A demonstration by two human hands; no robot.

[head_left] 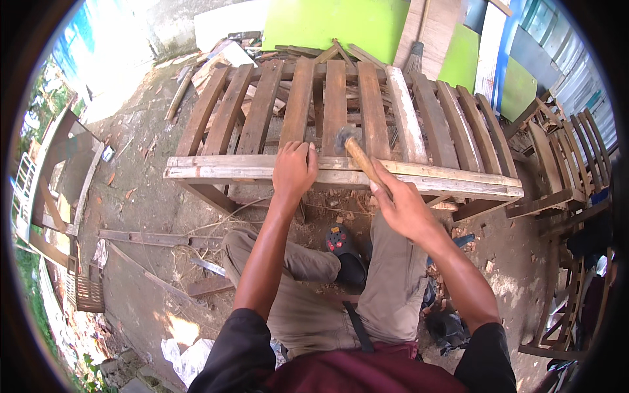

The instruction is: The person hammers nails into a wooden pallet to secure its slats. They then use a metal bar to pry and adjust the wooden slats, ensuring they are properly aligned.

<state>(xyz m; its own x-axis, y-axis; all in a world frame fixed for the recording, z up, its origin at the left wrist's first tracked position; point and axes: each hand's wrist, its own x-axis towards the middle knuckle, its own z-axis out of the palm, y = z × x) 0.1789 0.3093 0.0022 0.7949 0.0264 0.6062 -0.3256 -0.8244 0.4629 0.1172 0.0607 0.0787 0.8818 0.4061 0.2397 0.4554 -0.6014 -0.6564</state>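
A slatted wooden bench (335, 108) stands in front of me, its brown slats running away from a pale front rail (236, 171). Over that rail lies my left hand (295, 169), closed, with its fingers curled at the near end of a middle slat. Whether a nail is under those fingers is hidden. My right hand (401, 204) is wrapped round the wooden handle of a hammer (362, 160). The metal head, slightly blurred, is above the rail and slat ends, just right of my left hand.
Scrap boards (226, 62) are piled behind the bench, near green panels (334, 25) and a broom (414, 57). More slatted wooden furniture (557, 157) stands at the right. Wooden strips (147, 238) and a black plastic bag (448, 331) lie on the ground near my legs.
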